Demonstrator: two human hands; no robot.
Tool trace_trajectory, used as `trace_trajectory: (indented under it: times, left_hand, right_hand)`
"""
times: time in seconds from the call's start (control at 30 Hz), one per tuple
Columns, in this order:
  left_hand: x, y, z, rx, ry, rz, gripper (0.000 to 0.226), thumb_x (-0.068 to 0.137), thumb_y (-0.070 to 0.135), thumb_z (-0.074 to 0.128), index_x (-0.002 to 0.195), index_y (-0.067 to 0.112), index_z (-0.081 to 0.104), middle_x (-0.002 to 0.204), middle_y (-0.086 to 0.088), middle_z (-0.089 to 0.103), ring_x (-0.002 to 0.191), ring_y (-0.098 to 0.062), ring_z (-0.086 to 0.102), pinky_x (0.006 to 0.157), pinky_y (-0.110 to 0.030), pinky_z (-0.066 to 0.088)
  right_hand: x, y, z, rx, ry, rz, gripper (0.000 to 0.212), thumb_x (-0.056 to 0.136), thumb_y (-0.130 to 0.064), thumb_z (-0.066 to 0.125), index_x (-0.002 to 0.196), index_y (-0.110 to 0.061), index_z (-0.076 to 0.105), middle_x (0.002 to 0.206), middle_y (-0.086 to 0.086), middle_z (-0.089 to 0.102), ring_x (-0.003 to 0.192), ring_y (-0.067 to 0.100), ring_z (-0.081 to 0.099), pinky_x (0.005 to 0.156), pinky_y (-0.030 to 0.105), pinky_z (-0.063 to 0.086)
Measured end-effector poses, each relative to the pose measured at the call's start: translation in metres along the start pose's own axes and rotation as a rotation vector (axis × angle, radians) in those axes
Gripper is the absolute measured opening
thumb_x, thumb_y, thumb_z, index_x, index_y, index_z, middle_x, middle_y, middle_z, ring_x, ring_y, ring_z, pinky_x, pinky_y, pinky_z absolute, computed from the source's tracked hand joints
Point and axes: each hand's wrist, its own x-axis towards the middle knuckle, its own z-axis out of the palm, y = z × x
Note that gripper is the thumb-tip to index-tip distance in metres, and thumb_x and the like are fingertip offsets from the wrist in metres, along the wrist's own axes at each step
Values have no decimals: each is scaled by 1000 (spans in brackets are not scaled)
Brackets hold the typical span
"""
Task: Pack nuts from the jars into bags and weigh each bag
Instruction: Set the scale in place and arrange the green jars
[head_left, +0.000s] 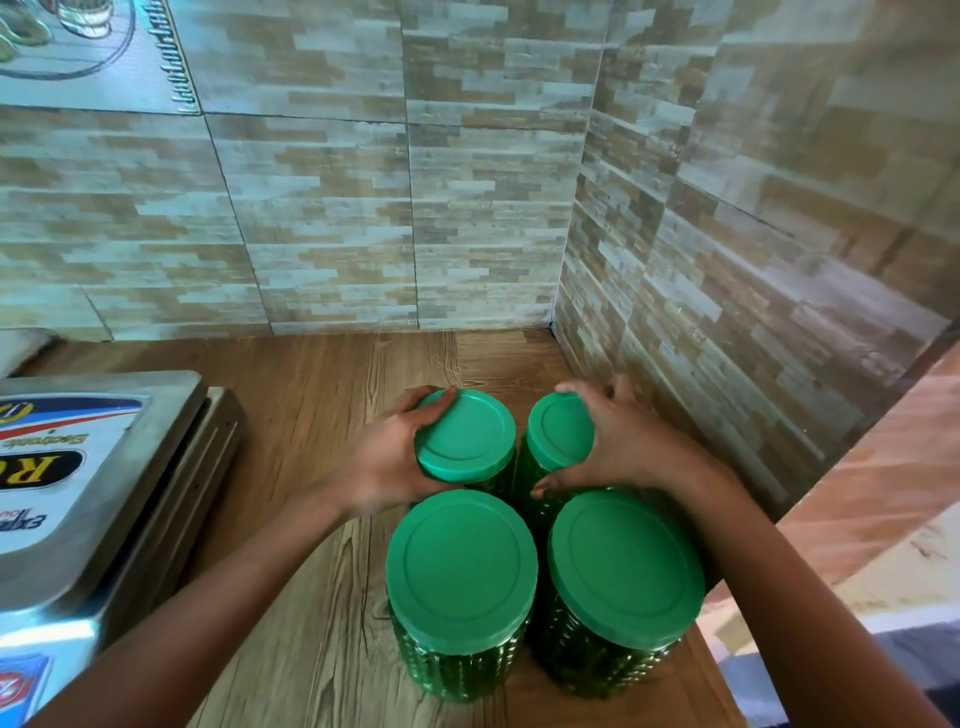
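Green jars (460, 561) stand close on the tabletop (322, 415). I see the left hand (387, 462) curled round the far left jar (467, 436), the right hand (628, 441) round the far right jar (558, 428).

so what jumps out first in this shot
Four green knobbly jars with round green lids stand clustered two by two on the wooden counter. The left hand grips the far left jar by its lid and the right hand grips the far right jar. A steel weighing scale sits at the left edge.
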Motion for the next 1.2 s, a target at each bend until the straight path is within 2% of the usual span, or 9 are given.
trace_trajectory:
  times: [0.27, 0.37, 0.4, 0.47, 0.57, 0.77, 0.97, 1.13, 1.2]
  left_hand:
    - [2, 0, -1, -3, -60, 11, 104, 65, 45, 79, 147, 24, 18, 150, -1, 19, 137, -17, 25, 115, -30, 23]
    - [3, -4, -3, -89, -114, 15, 103, 66, 39, 81, 147, 26, 19, 153, 2, 10, 140, -17, 19, 115, -26, 19]
    - [3, -6, -6, -130, -138, 15, 102, 65, 41, 81, 146, 27, 21, 154, 3, 7, 141, -17, 17, 114, -26, 18]
    - [0, -7, -12, -218, -156, 5, 103, 58, 62, 74, 144, 32, 26, 155, 7, 8, 141, -16, 16, 114, -31, 19]
    - [-6, -3, -22, -287, -64, 38, 99, 55, 76, 61, 140, 33, 34, 153, 11, 18, 140, -10, 19, 115, -35, 20]
    - [-30, 12, -28, -265, 193, 254, 66, 74, 52, 60, 133, 26, 43, 139, 13, 44, 130, 3, 38, 111, -21, 29]
    - [-58, 14, -32, -277, 301, 318, 60, 78, 42, 62, 132, 21, 46, 134, 15, 49, 125, 1, 45, 107, -18, 33]
    - [-80, 5, -43, -256, 321, 306, 57, 80, 38, 62, 132, 19, 48, 133, 13, 50, 125, 2, 45, 106, -15, 33]
    - [-90, 0, -50, -251, 338, 292, 55, 81, 38, 62, 131, 21, 50, 133, 13, 50, 124, 2, 45, 106, -14, 32]
  right_hand:
    - [-5, -4, -3, 32, 17, -49, 116, 47, -60, 82, 144, -41, 21, 153, -1, 4, 141, 26, 16, 111, 44, 24]
    - [-7, -8, -5, 82, 77, -96, 108, 49, -61, 80, 142, -39, 28, 154, -4, 8, 141, 21, 16, 113, 45, 21]
    - [-9, -10, -5, 84, 101, -111, 104, 52, -61, 79, 141, -38, 31, 153, -5, 11, 140, 20, 17, 113, 44, 21]
    - [-11, -14, -6, 83, 141, -142, 96, 56, -60, 77, 139, -37, 36, 151, -5, 18, 138, 18, 21, 111, 41, 23]
    - [-13, -19, -5, 100, 194, -180, 87, 59, -57, 76, 136, -36, 41, 146, -5, 27, 134, 15, 28, 109, 37, 26]
    - [-22, -33, 1, 194, 310, -287, 74, 62, -51, 77, 130, -34, 50, 132, -9, 41, 123, 10, 41, 105, 32, 33]
    - [-32, -52, 9, 250, 367, -350, 67, 67, -48, 75, 128, -36, 51, 133, -12, 45, 122, 4, 41, 94, 18, 28]
    - [-42, -77, 19, 291, 398, -390, 64, 67, -49, 75, 125, -37, 52, 125, -19, 47, 110, -10, 38, 80, -8, 21]
    - [-47, -89, 25, 315, 405, -409, 64, 66, -49, 74, 125, -36, 53, 124, -19, 49, 112, -9, 40, 85, -6, 23]
